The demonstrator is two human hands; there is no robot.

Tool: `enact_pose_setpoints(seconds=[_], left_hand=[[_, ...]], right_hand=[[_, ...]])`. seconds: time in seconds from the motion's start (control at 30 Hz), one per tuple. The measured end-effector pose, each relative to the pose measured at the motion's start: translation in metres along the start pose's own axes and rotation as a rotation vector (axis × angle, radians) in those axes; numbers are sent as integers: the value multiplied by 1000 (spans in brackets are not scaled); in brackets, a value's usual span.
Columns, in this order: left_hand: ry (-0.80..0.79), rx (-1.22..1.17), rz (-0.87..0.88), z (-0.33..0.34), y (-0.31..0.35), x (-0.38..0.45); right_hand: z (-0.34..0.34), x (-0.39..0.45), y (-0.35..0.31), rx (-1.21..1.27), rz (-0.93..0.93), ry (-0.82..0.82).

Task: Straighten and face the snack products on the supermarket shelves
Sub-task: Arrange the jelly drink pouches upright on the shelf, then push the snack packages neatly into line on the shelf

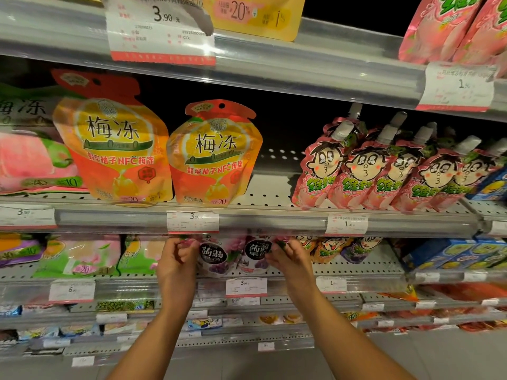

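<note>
Our left hand (175, 260) curls its fingers around the upper left edge of one grape jelly pouch (216, 256), and our right hand (288, 256) pinches the upper right edge of the second grape pouch (255, 255) just beside it. Both pouches stand upright on the shelf (356, 266) below two orange pomelo pouches (215, 154) and a row of pink spouted pouches (384, 171).

Middle shelf (269, 197), perforated metal: two orange jelly pouches (215, 157) upright left of centre, row of pink spout pouches (365, 171) leaning at right. Shelf below (356, 266): grape pouches (236, 256) centre, green-pink packs (79, 256) left, blue boxes (452, 253) right.
</note>
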State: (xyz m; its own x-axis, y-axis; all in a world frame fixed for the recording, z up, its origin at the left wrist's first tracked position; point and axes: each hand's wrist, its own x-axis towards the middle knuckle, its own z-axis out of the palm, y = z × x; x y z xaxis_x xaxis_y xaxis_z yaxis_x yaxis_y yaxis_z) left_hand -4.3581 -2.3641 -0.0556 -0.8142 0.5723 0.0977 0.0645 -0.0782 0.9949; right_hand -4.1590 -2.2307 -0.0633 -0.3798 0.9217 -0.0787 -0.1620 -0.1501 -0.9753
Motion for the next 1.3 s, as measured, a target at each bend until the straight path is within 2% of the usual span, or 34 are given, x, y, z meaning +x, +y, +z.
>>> enact_pose_setpoints(seconds=[0.13, 0.2, 0.23, 0.33, 0.47, 0.67, 0.83, 1.0, 1.13, 1.2, 1.3], left_hand=[[-10, 60, 10, -7, -1, -3], [0, 112, 29, -13, -13, -6], [12, 164, 68, -15, -20, -9], [-5, 350, 153, -15, -34, -25], [-193, 588, 253, -6, -51, -33], [-163, 768, 270, 12, -57, -26], [-118, 761, 247, 23, -61, -28], [-124, 704, 235, 27, -66, -36], [-186, 660, 239, 24, -70, -44], [-252, 627, 245, 28, -66, -52], [-382, 576, 282, 44, -56, -67]], right_hand=[[-5, -7, 11, -31, -92, -5], [-5, -15, 18, -36, -129, 81], [-5, -20, 23, -146, -163, 146], [5, -30, 28, -702, -214, 302], [14, -23, 41, -1005, -67, 163], [18, -14, 40, -1296, -103, 139], [21, -13, 41, -1337, -164, 140], [20, -14, 41, -1342, -151, 105], [9, -20, 47, -1330, -161, 32], [-1, -30, 45, -1251, -185, 57], [-22, -50, 41, -1315, -189, 92]])
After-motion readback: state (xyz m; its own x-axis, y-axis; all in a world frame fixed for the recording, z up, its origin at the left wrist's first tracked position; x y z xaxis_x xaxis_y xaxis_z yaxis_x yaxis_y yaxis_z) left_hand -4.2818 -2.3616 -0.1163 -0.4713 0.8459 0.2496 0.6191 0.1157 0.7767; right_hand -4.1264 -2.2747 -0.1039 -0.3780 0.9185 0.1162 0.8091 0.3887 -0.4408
